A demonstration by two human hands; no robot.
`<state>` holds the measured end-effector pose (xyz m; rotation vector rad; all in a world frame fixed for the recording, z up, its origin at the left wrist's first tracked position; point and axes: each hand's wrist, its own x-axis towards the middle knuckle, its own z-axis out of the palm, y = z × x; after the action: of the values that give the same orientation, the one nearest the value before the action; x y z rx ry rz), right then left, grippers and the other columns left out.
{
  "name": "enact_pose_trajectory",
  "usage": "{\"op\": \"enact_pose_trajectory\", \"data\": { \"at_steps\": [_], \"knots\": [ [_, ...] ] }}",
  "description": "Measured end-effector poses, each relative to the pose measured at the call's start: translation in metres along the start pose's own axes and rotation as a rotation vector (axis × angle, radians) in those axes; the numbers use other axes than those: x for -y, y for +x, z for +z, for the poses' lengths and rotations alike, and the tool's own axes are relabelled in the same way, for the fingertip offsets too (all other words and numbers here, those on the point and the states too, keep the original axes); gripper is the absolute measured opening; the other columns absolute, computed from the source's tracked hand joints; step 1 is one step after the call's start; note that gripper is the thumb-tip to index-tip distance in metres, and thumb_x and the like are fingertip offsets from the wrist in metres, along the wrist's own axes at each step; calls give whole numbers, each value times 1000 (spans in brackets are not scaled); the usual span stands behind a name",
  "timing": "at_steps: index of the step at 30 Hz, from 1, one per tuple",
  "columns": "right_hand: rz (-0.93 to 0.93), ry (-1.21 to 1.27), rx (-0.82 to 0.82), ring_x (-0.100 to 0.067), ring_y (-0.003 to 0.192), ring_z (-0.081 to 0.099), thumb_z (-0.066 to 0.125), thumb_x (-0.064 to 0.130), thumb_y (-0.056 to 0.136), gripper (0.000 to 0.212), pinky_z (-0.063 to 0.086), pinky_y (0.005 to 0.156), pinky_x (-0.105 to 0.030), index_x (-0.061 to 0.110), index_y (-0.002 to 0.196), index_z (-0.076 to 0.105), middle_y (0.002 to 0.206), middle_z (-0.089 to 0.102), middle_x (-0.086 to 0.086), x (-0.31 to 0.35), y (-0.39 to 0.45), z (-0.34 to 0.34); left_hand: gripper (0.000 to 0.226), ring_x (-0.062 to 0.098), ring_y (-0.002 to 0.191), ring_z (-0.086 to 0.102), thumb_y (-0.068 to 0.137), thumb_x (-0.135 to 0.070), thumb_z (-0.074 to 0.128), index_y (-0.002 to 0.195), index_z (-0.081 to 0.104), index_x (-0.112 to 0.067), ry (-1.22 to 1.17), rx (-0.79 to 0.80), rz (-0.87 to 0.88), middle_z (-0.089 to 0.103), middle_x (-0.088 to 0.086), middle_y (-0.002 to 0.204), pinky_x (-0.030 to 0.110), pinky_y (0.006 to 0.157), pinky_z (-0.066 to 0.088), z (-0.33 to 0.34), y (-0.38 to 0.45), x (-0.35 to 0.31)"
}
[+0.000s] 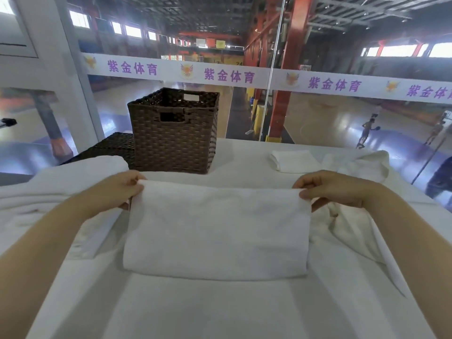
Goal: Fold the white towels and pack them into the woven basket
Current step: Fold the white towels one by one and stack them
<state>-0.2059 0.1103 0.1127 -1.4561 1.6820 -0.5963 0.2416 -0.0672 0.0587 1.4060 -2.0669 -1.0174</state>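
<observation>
Mid-fold: left hand [122,189] and right hand [327,189] each pinch a far corner of the white towel [217,231] lying doubled on the worktop [239,152]; next, likely another fold, then into the empty-looking woven basket [175,133] just beyond.

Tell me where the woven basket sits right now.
In the head view the woven basket stands upright at the table's far edge, left of centre, beyond the towel held by both hands, with a dark woven lid at its left.
</observation>
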Motion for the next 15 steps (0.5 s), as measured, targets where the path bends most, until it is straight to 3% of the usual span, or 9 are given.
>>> {"op": "enact_pose_trajectory", "data": {
  "at_steps": [3, 5, 7, 10, 15],
  "knots": [
    [-16, -66, -258, -18, 83, 67, 55, 2, 94, 15, 57, 68, -27, 7, 102, 67, 97, 70, -9, 2, 27, 3, 16, 20, 81, 58, 103, -23, 39, 100, 54, -18, 222, -206, 114, 60, 6, 92, 37, 71, 49, 14, 32, -8],
    [-5, -145, -393, -24, 87, 65, 52, 3, 91, 17, 57, 75, -35, 9, 97, 67, 95, 68, -6, -3, 51, 10, 15, 18, 76, 54, 103, -23, 36, 100, 50, -18, 249, -280, 130, 60, 8, 90, 34, 67, 42, 27, 52, -4],
    [27, -210, -489, -26, 92, 62, 48, 6, 89, 19, 52, 75, -35, 14, 94, 65, 96, 65, -3, -11, 77, 20, 14, 21, 77, 55, 103, -24, 34, 103, 47, -20, 254, -293, 80, 59, 11, 90, 36, 68, 44, 43, 70, 5],
    [99, -154, -556, -31, 93, 61, 41, 7, 92, 22, 46, 66, -30, 19, 98, 58, 103, 62, -8, -29, 112, 37, 17, 27, 83, 55, 103, -24, 31, 111, 44, -17, 283, -300, -19, 59, 13, 97, 40, 75, 45, 67, 93, 22],
    [172, -157, -619, -32, 88, 62, 40, 9, 92, 21, 45, 67, -30, 15, 105, 56, 102, 63, -14, -50, 145, 50, 15, 26, 87, 51, 104, -23, 30, 110, 43, -17, 308, -305, -26, 60, 12, 105, 38, 77, 41, 90, 120, 42]
  ]
}}
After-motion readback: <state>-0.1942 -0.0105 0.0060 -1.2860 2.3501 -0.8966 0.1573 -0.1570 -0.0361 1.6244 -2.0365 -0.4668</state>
